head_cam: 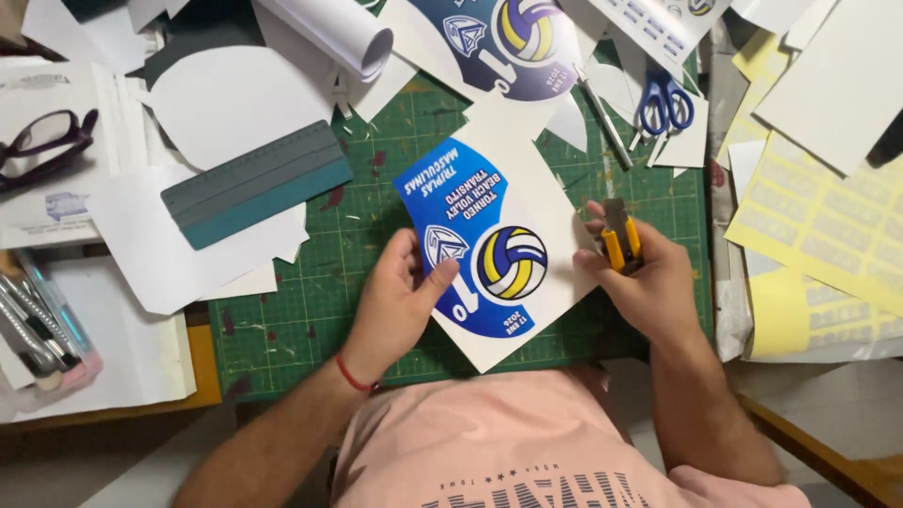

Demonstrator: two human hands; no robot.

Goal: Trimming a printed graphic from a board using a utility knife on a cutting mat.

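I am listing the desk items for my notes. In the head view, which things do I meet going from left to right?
Dark-framed glasses → teal squeegee → left hand → blue printed sheet with a volleyball → right hand with a yellow utility knife → yellow sticker sheets.

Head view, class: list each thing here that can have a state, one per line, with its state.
Blue sticker sheet: flat on the cutting mat, pinned by the left hand.
Yellow knife: gripped in the right hand; blade not visible.
Scissors: lying shut.
Glasses: unfolded.
Paper roll: rolled up.
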